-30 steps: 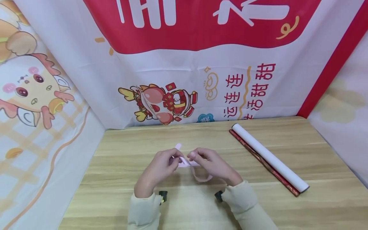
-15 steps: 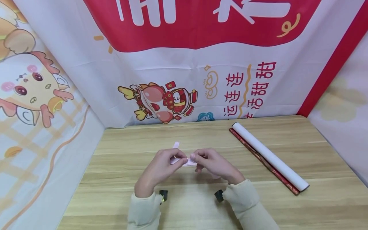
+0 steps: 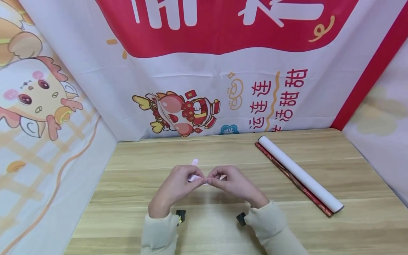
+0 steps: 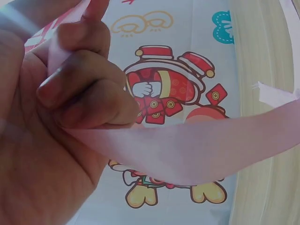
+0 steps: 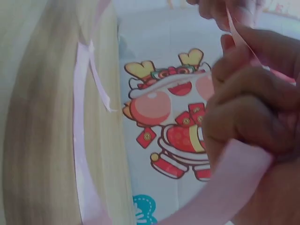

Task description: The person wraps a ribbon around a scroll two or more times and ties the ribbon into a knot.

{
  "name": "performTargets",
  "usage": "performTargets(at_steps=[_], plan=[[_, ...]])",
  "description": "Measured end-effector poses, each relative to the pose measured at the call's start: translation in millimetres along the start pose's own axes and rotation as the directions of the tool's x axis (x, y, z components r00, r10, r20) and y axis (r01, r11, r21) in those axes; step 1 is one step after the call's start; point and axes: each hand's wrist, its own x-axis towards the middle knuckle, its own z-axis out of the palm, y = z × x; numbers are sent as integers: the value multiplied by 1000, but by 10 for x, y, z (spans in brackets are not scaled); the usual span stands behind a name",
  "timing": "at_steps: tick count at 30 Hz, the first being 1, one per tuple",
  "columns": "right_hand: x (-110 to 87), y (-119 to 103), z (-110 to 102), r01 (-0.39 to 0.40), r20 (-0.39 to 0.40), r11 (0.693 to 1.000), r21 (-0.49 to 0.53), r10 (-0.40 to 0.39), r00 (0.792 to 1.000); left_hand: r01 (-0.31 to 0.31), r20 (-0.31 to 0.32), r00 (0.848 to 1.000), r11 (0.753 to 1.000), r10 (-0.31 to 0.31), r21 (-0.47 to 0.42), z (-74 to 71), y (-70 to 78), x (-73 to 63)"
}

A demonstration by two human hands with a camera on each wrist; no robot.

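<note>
A pale pink ribbon runs through both hands. My left hand pinches it between thumb and forefinger, the other fingers curled over a length that trails off in the left wrist view. My right hand pinches the ribbon too, its fingertips meeting the left ones above the table. A strip comes out of the right fist in the right wrist view. One ribbon end shows beyond the left hand in the head view. The fingers hide the part between the fingertips.
On the right of the wooden table lie a white roll and, along it, a dark red roll, both set diagonally. Printed cloth hangs behind the table and at both sides.
The hands have drawn together, their fingertips now meeting. The ribbon loop that hung below the right hand a second ago no longer shows. Both rolls stay put.
</note>
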Motion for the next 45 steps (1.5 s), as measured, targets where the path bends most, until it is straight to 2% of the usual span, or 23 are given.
performTargets(at_steps=[5, 9, 12, 15, 18, 24, 27, 31, 33, 35, 36, 39, 42, 45], plan=[[17, -65, 113, 15, -40, 999, -42, -17, 999, 17, -6, 1000, 999, -17, 33, -82, 9, -73], [-6, -147, 155, -23, -71, 999, -34, 21, 997, 35, -58, 998, 998, -32, 59, -173, 15, -149], [-9, -212, 169, -24, -98, 999, -36, 21, 995, 43, -101, 994, 995, -34, 88, -260, -3, -218], [22, -262, 180, -7, -122, 998, -55, 0, 993, 35, -138, 990, 987, -13, 159, -367, -66, -281], [61, -283, 192, -23, -142, 997, -71, 13, 990, 28, -160, 987, 974, 8, 224, -483, -168, -339], [40, -298, 204, -101, -170, 992, -78, 87, 982, 36, -187, 982, 964, 15, 264, -674, -394, -507], [-5, -299, 164, -103, -182, 994, -48, 93, 979, 16, -253, 965, 954, 64, 300, -812, -443, -611], [-93, -316, 45, -84, -166, 996, 21, 87, 982, -47, -364, 915, 940, 176, 338, -1026, -446, -726], [-143, -335, -25, -73, -136, 996, 41, 78, 988, -89, -388, 893, 934, 229, 347, -1116, -429, -767], [-186, -351, -90, -71, -99, 997, 43, 75, 992, -133, -385, 884, 933, 264, 334, -1181, -407, -795], [-206, -363, -122, -65, -81, 997, 42, 68, 994, -155, -372, 887, 936, 273, 316, -1201, -396, -806], [-250, -353, -215, -40, -30, 998, 45, 41, 999, -208, -304, 915, 955, 267, 213, -1210, -342, -821], [-284, -353, -290, -8, 22, 995, 101, 6, 1000, -209, -238, 945, 974, 223, 84, -1179, -265, -849], [-291, -409, -319, 29, 67, 993, 117, -37, 997, -209, -193, 959, 978, 209, 20, -1125, -152, -850]])
